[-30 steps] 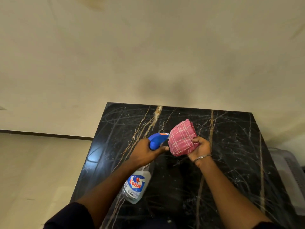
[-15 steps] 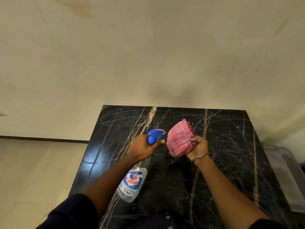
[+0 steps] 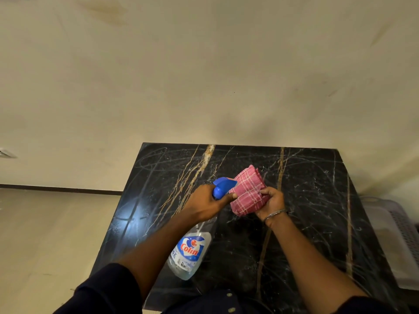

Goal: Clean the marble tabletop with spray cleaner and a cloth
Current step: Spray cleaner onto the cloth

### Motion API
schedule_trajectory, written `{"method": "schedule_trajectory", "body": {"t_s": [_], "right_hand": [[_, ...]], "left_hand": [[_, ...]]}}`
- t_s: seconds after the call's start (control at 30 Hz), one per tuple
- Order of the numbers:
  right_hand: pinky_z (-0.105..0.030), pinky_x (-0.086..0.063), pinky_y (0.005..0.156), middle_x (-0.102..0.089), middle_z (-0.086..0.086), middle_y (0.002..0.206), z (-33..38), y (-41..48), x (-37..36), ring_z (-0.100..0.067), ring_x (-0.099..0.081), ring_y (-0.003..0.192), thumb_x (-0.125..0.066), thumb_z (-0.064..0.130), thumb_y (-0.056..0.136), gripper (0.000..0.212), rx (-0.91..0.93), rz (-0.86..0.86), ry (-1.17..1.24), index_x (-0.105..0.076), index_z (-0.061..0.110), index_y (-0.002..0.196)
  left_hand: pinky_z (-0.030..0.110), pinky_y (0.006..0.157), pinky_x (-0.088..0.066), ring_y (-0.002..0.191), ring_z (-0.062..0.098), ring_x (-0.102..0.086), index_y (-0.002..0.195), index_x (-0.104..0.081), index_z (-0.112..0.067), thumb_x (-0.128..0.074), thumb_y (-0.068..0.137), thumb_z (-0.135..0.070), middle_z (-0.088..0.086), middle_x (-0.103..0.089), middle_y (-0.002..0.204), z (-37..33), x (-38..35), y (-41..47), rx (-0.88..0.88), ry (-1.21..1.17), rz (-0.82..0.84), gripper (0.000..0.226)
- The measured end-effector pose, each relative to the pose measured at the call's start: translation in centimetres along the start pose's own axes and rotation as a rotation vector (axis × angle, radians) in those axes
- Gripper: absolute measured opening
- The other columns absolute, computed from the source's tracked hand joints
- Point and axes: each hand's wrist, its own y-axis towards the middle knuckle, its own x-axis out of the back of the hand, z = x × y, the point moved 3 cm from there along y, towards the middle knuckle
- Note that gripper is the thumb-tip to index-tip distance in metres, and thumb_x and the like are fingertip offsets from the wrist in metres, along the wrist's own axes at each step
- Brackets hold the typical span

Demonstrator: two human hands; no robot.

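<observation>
A black marble tabletop (image 3: 313,177) with gold and white veins fills the lower middle of the head view. My left hand (image 3: 205,201) grips the neck of a clear spray bottle (image 3: 189,254) with a blue trigger head, held above the table. Its nozzle points at a folded pink checked cloth (image 3: 248,191), which my right hand (image 3: 271,201) holds up just to the right of the nozzle. The nozzle tip nearly touches the cloth. A metal bangle sits on my right wrist.
A cream wall (image 3: 204,75) rises directly behind the table's far edge. Beige floor (image 3: 45,234) lies to the left. A pale plastic crate (image 3: 394,236) stands beside the table's right edge.
Both hands have stayed close together over the table. The bottle's nozzle has come closer to the cloth, and the view has shifted slightly.
</observation>
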Motion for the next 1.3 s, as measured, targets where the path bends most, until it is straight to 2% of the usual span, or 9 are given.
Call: {"method": "schedule_trajectory", "body": {"t_s": [0.2,0.4,0.6,0.67,0.8,0.87,0.93,1.1,1.3], "right_hand": [[-0.057,-0.044,0.100,-0.064,-0.019,0.102,0.5,-0.2,0.6,-0.038,-0.058,0.101,-0.049,0.012,0.064,0.048,0.006,0.042,0.017,-0.063,0.000,0.109],[-0.055,-0.044,0.100,-0.064,-0.018,0.103,0.5,0.0,1.0,-0.037,-0.057,0.102,-0.051,0.013,0.063,0.049,-0.017,0.056,0.028,-0.063,0.001,0.108],[-0.056,-0.044,0.099,-0.064,-0.019,0.110,-0.5,0.5,0.4,-0.039,-0.056,0.110,-0.049,0.008,0.071,0.044,-0.042,0.045,0.026,-0.062,0.000,0.113],[-0.051,-0.048,0.091,-0.066,-0.016,0.105,-1.1,0.9,-0.5,-0.035,-0.059,0.104,-0.045,0.005,0.083,0.034,-0.043,0.043,0.021,-0.062,0.001,0.112],[-0.044,-0.049,0.077,-0.066,-0.013,0.100,-2.1,2.6,-3.3,-0.029,-0.061,0.095,-0.043,0.002,0.092,0.025,-0.015,0.035,-0.018,-0.062,0.007,0.107],[-0.045,-0.050,0.078,-0.066,-0.014,0.105,-2.6,4.2,-5.0,-0.030,-0.061,0.098,-0.045,0.002,0.092,0.027,0.024,0.004,-0.069,-0.062,0.006,0.113],[-0.050,-0.051,0.090,-0.065,-0.017,0.117,-3.0,5.5,-6.8,-0.032,-0.060,0.105,-0.049,0.003,0.092,0.034,0.069,-0.048,-0.131,-0.059,0.003,0.125],[-0.044,-0.048,0.101,-0.061,-0.010,0.129,-4.6,8.3,-13.7,-0.029,-0.058,0.118,-0.054,0.022,0.098,0.035,0.316,-0.139,-0.538,-0.058,0.012,0.132],[-0.046,-0.032,0.115,-0.033,-0.014,0.155,-9.9,13.5,-20.7,-0.032,-0.036,0.139,-0.051,0.033,0.099,0.062,0.482,0.226,-1.445,-0.027,0.016,0.153]], "left_hand": [[0.022,0.056,-0.047,0.054,0.007,-0.057,0.099,-0.063,-0.020,-0.042,0.066,-0.090,-0.006,-0.060,0.064,-0.9,-0.4,0.3,0.008,0.034,-0.036,0.080],[0.032,0.059,-0.054,0.057,0.015,-0.061,0.086,-0.061,-0.018,-0.041,0.069,-0.088,0.001,-0.062,0.065,-0.1,-0.2,-0.2,0.029,0.112,-0.081,0.074],[0.024,0.056,-0.049,0.054,0.011,-0.056,0.080,-0.057,-0.020,-0.053,0.080,-0.066,-0.001,-0.057,0.062,0.7,1.0,-1.3,0.055,0.109,-0.099,0.047],[0.018,0.052,-0.041,0.050,0.006,-0.051,0.072,-0.052,-0.027,-0.058,0.084,-0.060,-0.006,-0.053,0.057,1.7,2.0,-1.7,0.065,0.119,-0.156,0.036],[0.017,0.049,-0.037,0.045,0.005,-0.047,0.065,-0.050,-0.024,-0.062,0.086,-0.055,-0.008,-0.049,0.051,4.1,5.3,-2.5,0.061,0.043,-0.347,0.039],[0.021,0.048,-0.038,0.045,0.009,-0.048,0.068,-0.052,-0.022,-0.060,0.086,-0.058,-0.008,-0.049,0.051,5.3,7.1,-2.7,0.012,-0.010,-0.419,0.042],[0.026,0.047,-0.039,0.046,0.011,-0.048,0.069,-0.052,-0.021,-0.059,0.087,-0.056,-0.009,-0.048,0.052,6.3,8.9,-2.6,-0.033,-0.050,-0.464,0.040],[0.035,0.051,-0.045,0.050,0.016,-0.052,0.075,-0.057,-0.016,-0.062,0.090,-0.043,-0.004,-0.053,0.057,9.5,12.9,-1.6,-0.070,-0.166,-0.489,0.032],[0.022,0.052,-0.041,0.050,0.011,-0.051,0.073,-0.053,-0.026,-0.064,0.089,-0.039,-0.012,-0.051,0.058,13.2,16.5,-0.7,-0.087,-0.272,-0.497,0.023]]}}
